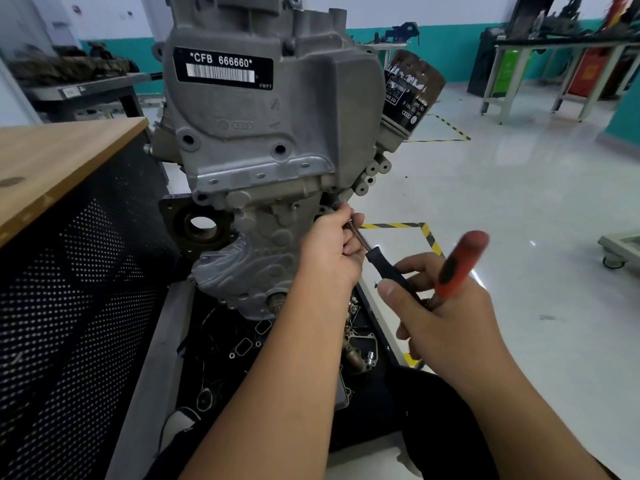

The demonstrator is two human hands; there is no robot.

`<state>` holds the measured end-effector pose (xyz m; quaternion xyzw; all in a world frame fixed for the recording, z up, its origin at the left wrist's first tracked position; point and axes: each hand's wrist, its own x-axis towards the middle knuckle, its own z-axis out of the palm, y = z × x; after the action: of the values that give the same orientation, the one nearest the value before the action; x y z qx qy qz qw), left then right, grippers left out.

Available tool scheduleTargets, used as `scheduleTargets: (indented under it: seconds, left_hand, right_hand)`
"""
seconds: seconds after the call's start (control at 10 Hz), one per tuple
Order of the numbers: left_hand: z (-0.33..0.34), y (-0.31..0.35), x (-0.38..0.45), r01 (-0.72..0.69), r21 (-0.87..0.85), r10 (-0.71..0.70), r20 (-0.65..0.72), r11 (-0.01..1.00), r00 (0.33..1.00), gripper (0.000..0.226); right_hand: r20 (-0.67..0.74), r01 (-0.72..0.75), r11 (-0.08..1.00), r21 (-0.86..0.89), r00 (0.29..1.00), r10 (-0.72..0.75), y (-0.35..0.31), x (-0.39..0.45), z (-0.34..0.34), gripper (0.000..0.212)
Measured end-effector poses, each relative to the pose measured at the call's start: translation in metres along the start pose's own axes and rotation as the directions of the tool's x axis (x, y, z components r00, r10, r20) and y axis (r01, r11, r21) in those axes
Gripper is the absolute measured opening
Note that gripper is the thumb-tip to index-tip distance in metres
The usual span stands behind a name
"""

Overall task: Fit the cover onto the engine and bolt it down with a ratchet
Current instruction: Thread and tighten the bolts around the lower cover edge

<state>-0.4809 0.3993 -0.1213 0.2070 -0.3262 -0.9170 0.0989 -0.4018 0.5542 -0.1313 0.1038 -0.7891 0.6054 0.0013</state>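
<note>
The engine (pixel 263 161) stands upright over a dark tray (pixel 372 317) whose raised grey rim (pixel 152 358) runs down its nine o'clock side. Loose black gaskets (pixel 242 344) and small metal fittings (pixel 360 355) lie on the tray's floor at the engine's six o'clock. At nine o'clock from the engine stands a cabinet with a wooden top (pixel 52 161) and a perforated black side panel (pixel 69 306). The glossy pale floor (pixel 519 202) spreads from one to four o'clock, marked with yellow-and-black striped tape (pixel 408 226). Far off at two o'clock, a grey-framed workbench (pixel 554 64) stands on that floor; what lies on it is too blurred to tell.
</note>
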Motion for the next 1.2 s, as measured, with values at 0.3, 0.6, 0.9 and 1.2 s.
scheduleTargets:
  seconds: [0.3, 0.6, 0.9, 1.2]
  left_hand:
    - [-0.005, 0.005, 0.0, 0.066, -0.069, -0.058, 0.115, 0.995, 0.992, 0.029]
    - [-0.001, -0.001, -0.003, 0.052, -0.027, -0.048, 0.116, 0.998, 0.992, 0.032]
    - [-0.007, -0.006, -0.015, 0.065, 0.022, -0.067, 0.099, 0.998, 0.993, 0.031]
    - [-0.004, -0.005, -0.014, 0.04, 0.086, -0.046, 0.071, 0.995, 0.996, 0.03]
  right_hand:
    - [0.276, -0.509, 0.581, 0.635, 0.852, 0.445, 0.002, 0.004, -0.003, 0.027]
    - [0.51, -0.604, 0.044, 0.795, 0.706, 0.491, -0.007, 0.006, -0.007, 0.047]
    - [-0.184, -0.008, 1.0, 0.026, 0.983, 0.013, -0.003, 0.005, -0.004, 0.04]
    - [-0.231, -0.087, 0.913, 0.398, 0.954, 0.191, -0.004, -0.003, 0.004, 0.027]
